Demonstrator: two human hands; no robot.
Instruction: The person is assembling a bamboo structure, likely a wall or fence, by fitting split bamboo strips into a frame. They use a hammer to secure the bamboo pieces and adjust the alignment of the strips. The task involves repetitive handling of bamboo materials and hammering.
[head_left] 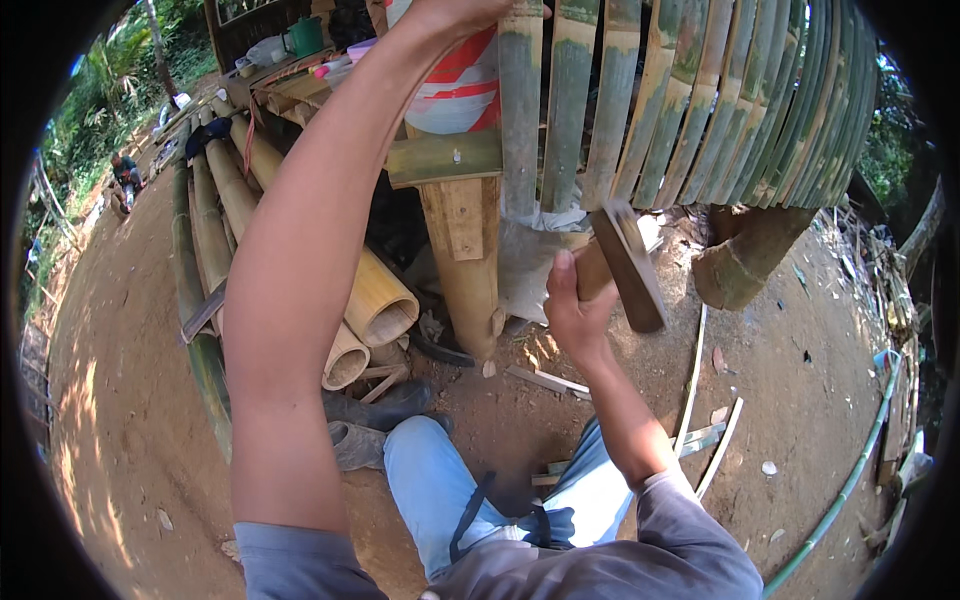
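My left hand [468, 10] reaches up to the top edge of the picture and is partly cut off. It grips the leftmost bamboo slat [520, 110], with a fingertip showing at the slat's far side. Lower down, my right hand [580, 315] is closed around the wooden handle of a hammer [637, 275], thumb along the handle. The hammer's dark metal head is slightly blurred and sits just below the slats' lower ends. Several upright green-brown split bamboo slats [690, 110] run side by side to the right. A short bamboo crosspiece [445, 158] rests on a thick bamboo post [460, 260].
A red and white sack [455, 100] stands behind the crosspiece. Long bamboo poles [385, 305] lie at left, one hollow end near my leg. Bamboo strips [720, 450] are scattered on the dirt, and a thin green pole [840, 490] curves at right. A person [125, 175] sits far left.
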